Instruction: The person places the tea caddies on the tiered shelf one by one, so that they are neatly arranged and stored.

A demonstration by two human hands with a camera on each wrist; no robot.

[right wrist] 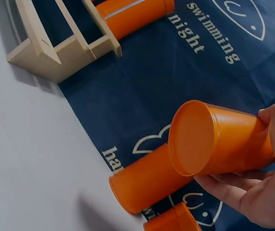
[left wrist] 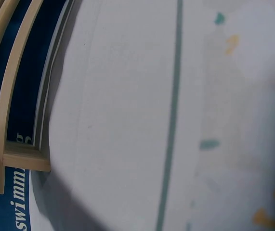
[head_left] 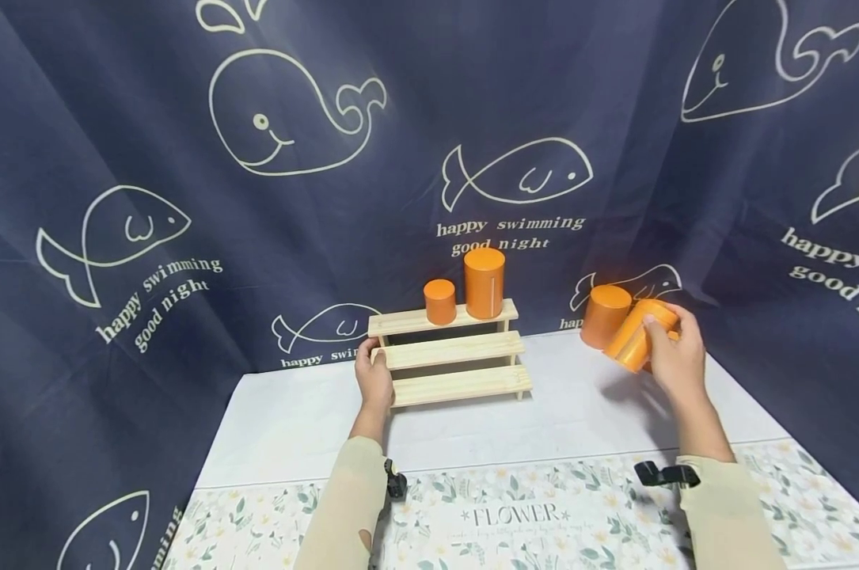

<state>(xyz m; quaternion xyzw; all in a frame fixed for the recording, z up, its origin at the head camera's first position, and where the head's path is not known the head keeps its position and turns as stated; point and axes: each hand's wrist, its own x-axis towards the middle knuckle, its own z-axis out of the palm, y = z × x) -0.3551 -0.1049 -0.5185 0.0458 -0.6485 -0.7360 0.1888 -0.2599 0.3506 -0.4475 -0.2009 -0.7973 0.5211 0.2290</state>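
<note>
My right hand (head_left: 680, 352) grips an orange cylindrical canister (head_left: 632, 346), fingers and thumb around its side. It is tilted and held up off the table, and its flat round end (right wrist: 192, 139) faces the right wrist camera. Just behind it stands another orange canister (head_left: 600, 323). A further orange piece (right wrist: 173, 221) shows beside that one, mostly hidden by my hand in the head view. With my left hand (head_left: 374, 381) I hold the left end of a three-step wooden rack (head_left: 458, 351). On its top step stand a small orange canister (head_left: 439, 303) and a taller one (head_left: 484, 286).
The rack stands on a white table (head_left: 301, 427) near its back edge. A floral mat (head_left: 515, 522) lettered FLOWER covers the front. Dark blue curtains (head_left: 400, 222) with fish and whale drawings hang behind and at both sides.
</note>
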